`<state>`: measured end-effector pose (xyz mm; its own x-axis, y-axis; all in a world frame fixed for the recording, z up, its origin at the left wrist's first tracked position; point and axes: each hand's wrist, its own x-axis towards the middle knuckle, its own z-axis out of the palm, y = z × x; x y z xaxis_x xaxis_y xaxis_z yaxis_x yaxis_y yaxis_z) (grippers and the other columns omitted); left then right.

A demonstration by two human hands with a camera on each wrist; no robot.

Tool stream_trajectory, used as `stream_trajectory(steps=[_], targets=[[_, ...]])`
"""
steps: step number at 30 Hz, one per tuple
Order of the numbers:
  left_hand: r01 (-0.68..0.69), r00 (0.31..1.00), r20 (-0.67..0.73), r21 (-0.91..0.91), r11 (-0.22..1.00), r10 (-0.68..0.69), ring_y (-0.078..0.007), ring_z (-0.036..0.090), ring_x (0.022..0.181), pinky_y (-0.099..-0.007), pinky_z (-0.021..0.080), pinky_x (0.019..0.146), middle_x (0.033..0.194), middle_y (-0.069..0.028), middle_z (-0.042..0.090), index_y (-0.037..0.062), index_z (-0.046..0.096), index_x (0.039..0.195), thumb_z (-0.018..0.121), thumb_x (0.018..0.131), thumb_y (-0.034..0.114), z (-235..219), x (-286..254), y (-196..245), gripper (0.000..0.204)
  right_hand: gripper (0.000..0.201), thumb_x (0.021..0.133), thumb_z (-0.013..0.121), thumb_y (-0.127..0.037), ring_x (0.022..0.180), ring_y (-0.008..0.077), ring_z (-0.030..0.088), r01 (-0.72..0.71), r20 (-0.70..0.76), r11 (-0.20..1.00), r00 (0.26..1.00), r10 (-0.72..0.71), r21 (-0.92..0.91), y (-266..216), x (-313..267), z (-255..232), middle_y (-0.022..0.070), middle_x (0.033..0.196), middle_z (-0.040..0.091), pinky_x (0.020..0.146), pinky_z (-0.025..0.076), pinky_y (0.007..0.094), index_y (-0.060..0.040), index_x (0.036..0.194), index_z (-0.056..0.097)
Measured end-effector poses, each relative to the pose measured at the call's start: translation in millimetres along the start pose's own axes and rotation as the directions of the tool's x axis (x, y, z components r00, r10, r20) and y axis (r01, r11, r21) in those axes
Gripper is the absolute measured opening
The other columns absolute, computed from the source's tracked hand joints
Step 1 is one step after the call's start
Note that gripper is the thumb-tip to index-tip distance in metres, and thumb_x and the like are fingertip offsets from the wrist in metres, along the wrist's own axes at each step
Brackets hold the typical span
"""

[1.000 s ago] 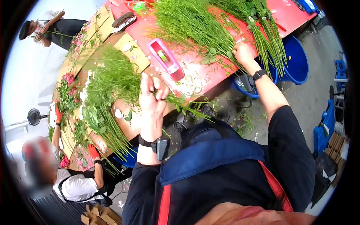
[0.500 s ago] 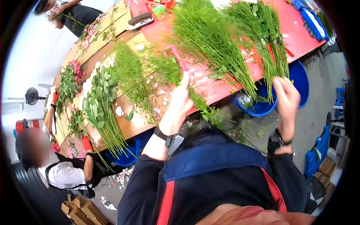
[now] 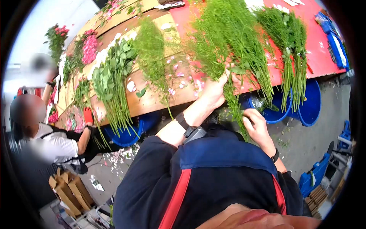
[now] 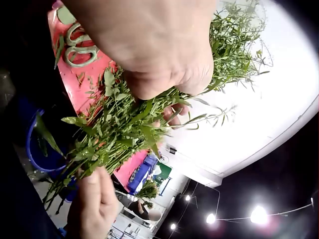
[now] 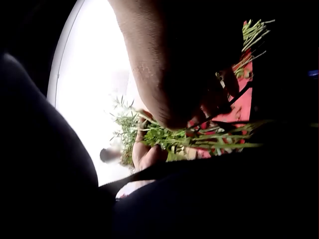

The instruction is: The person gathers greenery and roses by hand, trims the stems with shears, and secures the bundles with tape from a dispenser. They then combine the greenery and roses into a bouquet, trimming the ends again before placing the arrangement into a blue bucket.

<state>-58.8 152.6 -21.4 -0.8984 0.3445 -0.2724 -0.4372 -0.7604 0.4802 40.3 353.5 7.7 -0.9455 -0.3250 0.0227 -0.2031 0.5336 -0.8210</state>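
The left hand grips a bunch of feathery green stems around its middle, leafy tops pointing away over the table. In the left wrist view the left hand wraps the bunch, with fingertips showing beyond it. The right hand is at the lower stem ends, and in the left wrist view the right hand has thumb and fingers pinched on those stems. The right wrist view is dark; there the right hand is close to the stems.
Feathery bunches and rose stems lie on the table. Blue buckets stand below its edge. At the left is another person in a white shirt and a red glove. Scissors lie on the red surface.
The right hand left the table bunch and came over to the held stems. The left hand carried its bunch rightwards, beside the large feathery pile. The head view has shifted.
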Motion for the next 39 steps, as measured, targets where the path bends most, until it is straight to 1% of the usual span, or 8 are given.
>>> stream_trajectory(steps=[2, 12, 18, 21, 24, 30, 32, 39], targets=[[-0.111, 0.986, 0.126, 0.001, 0.994, 0.11, -0.023, 0.061, 0.085, -0.035, 0.051, 0.07, 0.09, -0.0072, 0.059, 0.0035, 0.059, 0.096, 0.051, 0.095, 0.032, -6, -10, -1, 0.03, 0.025, 0.087, 0.057, -0.008, 0.092, 0.0262, 0.063, -0.002, -0.044, 0.997, 0.999, 0.006, 0.083, -23, 16, 13, 0.0171, 0.098, 0.064, 0.081, 0.048, 0.0319, 0.0054, 0.108, 0.059], [-0.241, 0.946, -0.132, 0.321, 0.916, 0.296, -0.0163, 0.056, 0.103, -0.0326, 0.047, 0.086, 0.111, -0.0047, 0.062, 0.0066, 0.056, 0.121, 0.052, 0.096, 0.027, -57, -119, 64, 0.033, 0.025, 0.095, 0.052, -0.019, 0.064, 0.0061, 0.044, -0.142, 0.143, 0.884, 0.986, 0.086, 0.445, -73, 85, 130, -0.0024, 0.068, 0.052, 0.057, 0.038, 0.0251, 0.001, 0.08, 0.059], [-0.08, 0.953, -0.287, 0.063, 0.995, 0.095, -0.0284, 0.06, 0.101, -0.0464, 0.051, 0.087, 0.109, -0.0116, 0.061, 0.0048, 0.053, 0.118, 0.047, 0.097, 0.025, -111, -159, 160, 0.03, 0.038, 0.094, 0.053, -0.037, 0.07, 0.0106, 0.053, -0.516, 0.652, 0.629, 0.758, 0.019, 0.581, -130, 152, 180, 0.0008, 0.082, 0.06, 0.059, 0.043, 0.0247, -0.0038, 0.108, 0.064], [-0.247, 0.949, -0.179, 0.084, 0.965, 0.259, -0.0402, 0.055, 0.11, -0.0533, 0.048, 0.092, 0.111, -0.0174, 0.058, 0.0011, 0.046, 0.122, 0.046, 0.097, 0.025, -149, -183, 206, 0.034, 0.048, 0.091, 0.056, -0.046, 0.067, 0.009, 0.049, -0.482, 0.624, 0.652, 0.781, 0.018, 0.585, -165, 160, 197, 0.0032, 0.085, 0.062, 0.06, 0.043, 0.0237, -0.002, 0.109, 0.062], [-0.291, 0.941, -0.167, 0.043, 0.956, 0.295, -0.0399, 0.051, 0.115, -0.0581, 0.043, 0.098, 0.114, -0.0164, 0.054, 0.0025, 0.043, 0.124, 0.049, 0.096, 0.024, -181, -203, 237, 0.036, 0.047, 0.09, 0.057, -0.048, 0.067, 0.0089, 0.049, -0.584, 0.792, 0.726, 0.603, 0.09, 0.362, -150, 158, 238, 0.0034, 0.087, 0.063, 0.061, 0.042, 0.0231, -0.0032, 0.103, 0.064], [-0.37, 0.899, -0.237, 0.041, 0.928, 0.369, -0.031, 0.057, 0.101, -0.053, 0.049, 0.09, 0.095, -0.0094, 0.055, 0.0036, 0.046, 0.12, 0.046, 0.097, 0.033, -191, -232, 242, 0.037, 0.041, 0.095, 0.049, -0.039, 0.056, 0.0102, 0.052, -0.31, 0.708, 0.901, 0.706, 0.005, 0.304, -185, 131, 317, 0.003, 0.062, 0.056, 0.051, 0.041, 0.0246, -0.0048, 0.075, 0.058], [-0.334, 0.901, -0.273, 0.059, 0.941, 0.337, -0.0089, 0.032, 0.051, -0.0267, 0.033, 0.049, 0.061, 0.0033, 0.034, 0.0049, 0.05, 0.102, 0.044, 0.096, 0.045, -204, -238, 251, 0.041, 0.045, 0.095, 0.047, -0.039, 0.056, 0.0155, 0.052, -0.055, 0.58, 0.96, 0.806, -0.119, 0.274, -185, 126, 334, 0.0065, 0.06, 0.054, 0.054, 0.042, 0.0301, -0.0031, 0.071, 0.056], [-0.498, 0.738, -0.498, 0.052, 0.866, 0.455, -0.0076, 0.021, 0.045, -0.0234, 0.019, 0.041, 0.057, 0.0048, 0.026, 0.0103, 0.043, 0.08, 0.042, 0.097, 0.045, -213, -263, 269, 0.039, 0.035, 0.097, 0.045, -0.027, 0.052, 0.0237, 0.052, 0.061, 0.761, 0.995, 0.641, -0.101, 0.081, -162, 80, 261, 0.0107, 0.056, 0.05, 0.053, 0.043, 0.035, -0.0024, 0.072, 0.048]])
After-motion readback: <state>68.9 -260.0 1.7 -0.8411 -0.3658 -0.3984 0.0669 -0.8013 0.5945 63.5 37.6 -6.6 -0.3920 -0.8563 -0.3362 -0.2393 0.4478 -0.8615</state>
